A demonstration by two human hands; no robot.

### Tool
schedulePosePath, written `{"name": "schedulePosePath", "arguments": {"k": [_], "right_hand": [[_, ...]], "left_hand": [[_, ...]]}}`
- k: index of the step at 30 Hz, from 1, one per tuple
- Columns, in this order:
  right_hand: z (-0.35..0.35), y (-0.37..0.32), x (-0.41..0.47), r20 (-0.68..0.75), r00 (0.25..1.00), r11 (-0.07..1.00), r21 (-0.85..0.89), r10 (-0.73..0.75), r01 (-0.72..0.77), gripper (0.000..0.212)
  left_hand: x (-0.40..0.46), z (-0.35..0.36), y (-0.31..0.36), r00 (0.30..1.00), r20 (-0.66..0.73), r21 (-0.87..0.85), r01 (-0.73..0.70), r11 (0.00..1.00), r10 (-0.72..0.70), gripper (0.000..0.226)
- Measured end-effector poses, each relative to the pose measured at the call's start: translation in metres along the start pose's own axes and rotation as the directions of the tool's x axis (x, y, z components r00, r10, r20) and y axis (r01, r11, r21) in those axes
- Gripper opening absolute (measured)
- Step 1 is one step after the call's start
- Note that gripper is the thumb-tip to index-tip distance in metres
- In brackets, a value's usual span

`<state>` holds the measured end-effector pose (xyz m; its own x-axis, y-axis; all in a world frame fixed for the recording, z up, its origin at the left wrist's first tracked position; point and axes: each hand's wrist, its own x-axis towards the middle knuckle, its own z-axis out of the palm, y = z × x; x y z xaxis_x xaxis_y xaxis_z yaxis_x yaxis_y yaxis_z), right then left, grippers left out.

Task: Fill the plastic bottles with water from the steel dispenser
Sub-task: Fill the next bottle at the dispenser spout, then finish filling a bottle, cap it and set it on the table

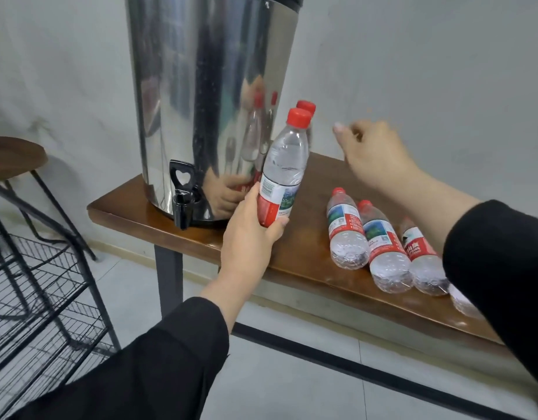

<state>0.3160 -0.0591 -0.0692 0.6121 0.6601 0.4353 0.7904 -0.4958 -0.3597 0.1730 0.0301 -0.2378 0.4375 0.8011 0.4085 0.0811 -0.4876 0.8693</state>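
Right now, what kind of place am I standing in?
Probably a break room or a plain workroom, though I can't be sure. A big steel dispenser with a tap stands on a wooden table against a bare wall, with a wire rack and a stool on a tiled floor.

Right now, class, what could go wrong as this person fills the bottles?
1. The bottle in the left hand is capped, so no water can enter at the tap.
2. The tap overhangs the table edge; a spill would probably hit the floor.
3. The bottles lying down rest near the front edge and might roll off.
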Motion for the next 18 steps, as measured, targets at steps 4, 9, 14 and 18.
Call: {"name": "schedulePosePath", "arguments": {"k": [4,9,14,18], "right_hand": [[0.018,0.033,-0.011,0.280,0.940,0.903,-0.426,0.194,-0.060,0.054],[0.034,0.034,-0.020,0.381,0.898,0.827,-0.562,0.220,0.036,0.044],[0.050,0.032,-0.025,0.390,0.886,0.807,-0.590,0.250,0.032,0.052],[0.056,0.035,-0.028,0.382,0.877,0.841,-0.540,0.293,-0.046,0.055]], "left_hand": [[0.000,0.004,-0.005,0.999,-0.046,0.105,-0.015,0.994,0.020,0.078],[-0.006,0.002,-0.007,0.994,-0.101,0.151,-0.028,0.988,0.043,0.075],[-0.007,0.002,-0.005,0.991,-0.129,0.097,-0.033,0.995,0.045,0.063],[-0.005,0.004,-0.008,0.992,-0.117,0.106,-0.026,0.994,0.038,0.058]]}}
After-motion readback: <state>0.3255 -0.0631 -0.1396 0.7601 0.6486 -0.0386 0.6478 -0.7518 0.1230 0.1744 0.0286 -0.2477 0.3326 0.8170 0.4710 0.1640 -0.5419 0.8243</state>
